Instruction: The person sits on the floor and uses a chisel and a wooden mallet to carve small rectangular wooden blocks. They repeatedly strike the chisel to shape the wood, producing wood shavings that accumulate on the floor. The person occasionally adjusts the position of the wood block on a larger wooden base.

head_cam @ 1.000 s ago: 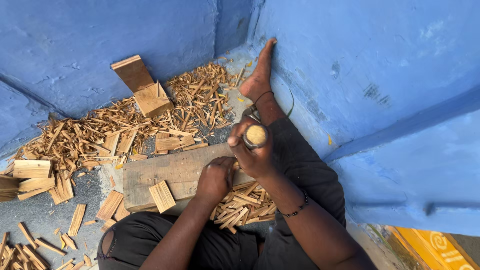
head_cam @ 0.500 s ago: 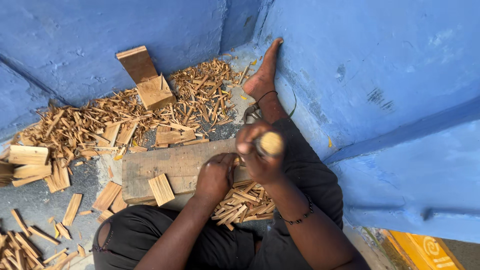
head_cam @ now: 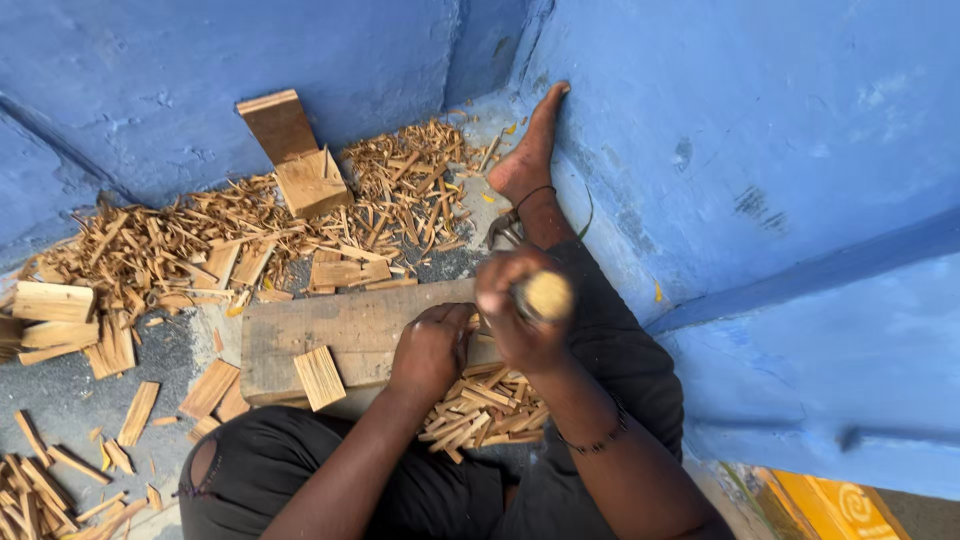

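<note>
Two bare hands work over a flat, worn brown wooden board [head_cam: 340, 335] that lies across the person's lap, above black trousers [head_cam: 420, 480]. The right hand [head_cam: 520, 310] has its fingers [head_cam: 497, 283] wrapped tightly around a pale, round-ended wooden tool handle [head_cam: 547, 296]; the handle end points up toward the camera and is blurred, so what lies below it cannot be made out. The left hand [head_cam: 432, 348] rests on the right end of the board, just beside the right hand, with its fingers [head_cam: 462, 318] curled down; they seem to pinch something small against the wood, but it is hidden and I cannot tell what.

On the board's near edge lies a small rectangular light-brown wood slab [head_cam: 319, 377]. Below both hands, on the trousers, sits a heap of thin tan wood splinters [head_cam: 485, 410]. A beaded dark bracelet [head_cam: 590, 438] circles the right wrist.

Beyond the board, the grey floor [head_cam: 60, 400] is strewn with a wide spread of split wood sticks [head_cam: 200, 240] reaching to the rough blue painted wall [head_cam: 200, 70]. Two thicker brown wood blocks [head_cam: 295, 155] stand against that wall. The person's bare foot [head_cam: 530, 150] stretches into the corner, touching the wall on the right. A yellow-orange object [head_cam: 820, 505] shows at the lower right corner.
</note>
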